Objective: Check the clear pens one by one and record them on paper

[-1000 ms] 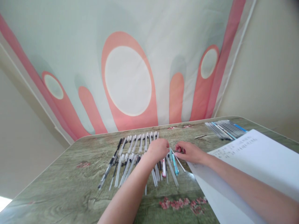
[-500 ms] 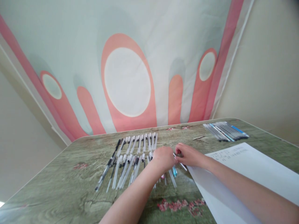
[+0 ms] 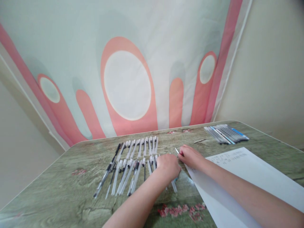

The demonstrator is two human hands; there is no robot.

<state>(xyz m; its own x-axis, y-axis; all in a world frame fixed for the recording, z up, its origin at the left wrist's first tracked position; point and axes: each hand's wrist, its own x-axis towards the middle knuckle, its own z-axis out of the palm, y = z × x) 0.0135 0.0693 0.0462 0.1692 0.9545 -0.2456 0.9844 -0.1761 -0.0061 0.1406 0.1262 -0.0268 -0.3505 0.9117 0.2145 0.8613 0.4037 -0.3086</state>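
Observation:
My right hand [image 3: 191, 156] is closed round a thin clear pen [image 3: 176, 150] whose tip sticks out above the fingers. My left hand [image 3: 168, 166] rests curled over the near right end of two rows of clear pens with black and white caps [image 3: 133, 160] laid out on the green table [image 3: 71, 190]. What the left fingers hold, if anything, is hidden. A few more pens [image 3: 174, 186] poke out from under the left hand.
A large white sheet of paper [image 3: 249, 177] with faint writing lies at the right under my right forearm. Another bunch of pens [image 3: 225, 133] lies at the far right corner. A patterned pink and pale cloth [image 3: 128, 82] hangs behind the table.
My left hand has slid toward me over the near pens. The right hand has taken a clear pen out of the pile and lifted it, tip pointing away.

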